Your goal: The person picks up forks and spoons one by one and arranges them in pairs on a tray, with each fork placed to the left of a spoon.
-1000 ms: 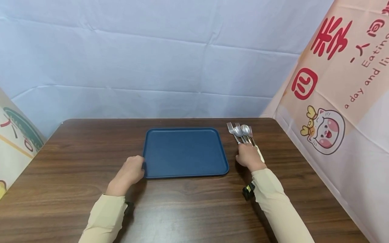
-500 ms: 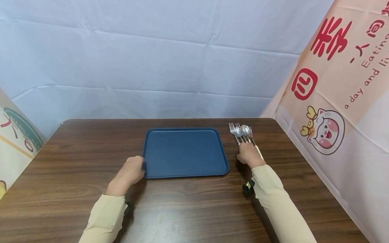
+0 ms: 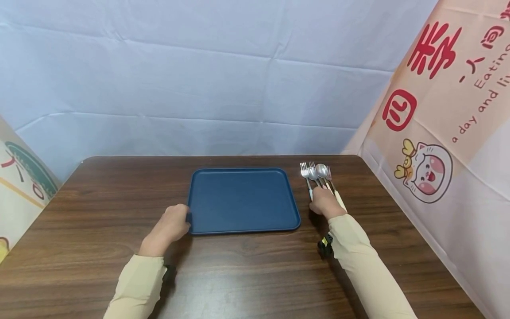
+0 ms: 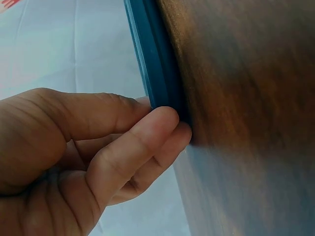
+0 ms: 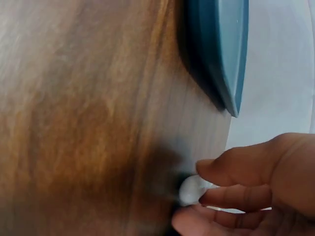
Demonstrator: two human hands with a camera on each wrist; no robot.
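Note:
A blue rectangular tray [image 3: 243, 199] lies flat on the table. At its left edge, near the front corner, my left hand [image 3: 170, 227] pinches the rim; the left wrist view shows thumb and fingertips on either side of that rim [image 4: 156, 59]. To the tray's right, several forks and spoons lie bunched with their heads pointing away. Over their handles, my right hand [image 3: 324, 203] pinches the leftmost fork [image 3: 304, 170], which has a pale blue handle. A rounded whitish handle end [image 5: 189, 191] shows between thumb and fingers in the right wrist view. Beside that fork are two spoons [image 3: 321, 169].
The brown wooden table [image 3: 239, 274] ends at a pale cloth backdrop [image 3: 199, 88]. A printed cloth [image 3: 430, 110] hangs along the right side. Another fork with a cream handle [image 3: 339, 200] lies rightmost, beside the right wrist.
The leftmost fork has shifted slightly right and towards me, and its pale blue handle shows more. My right hand has moved only a little. The left hand and tray stay put.

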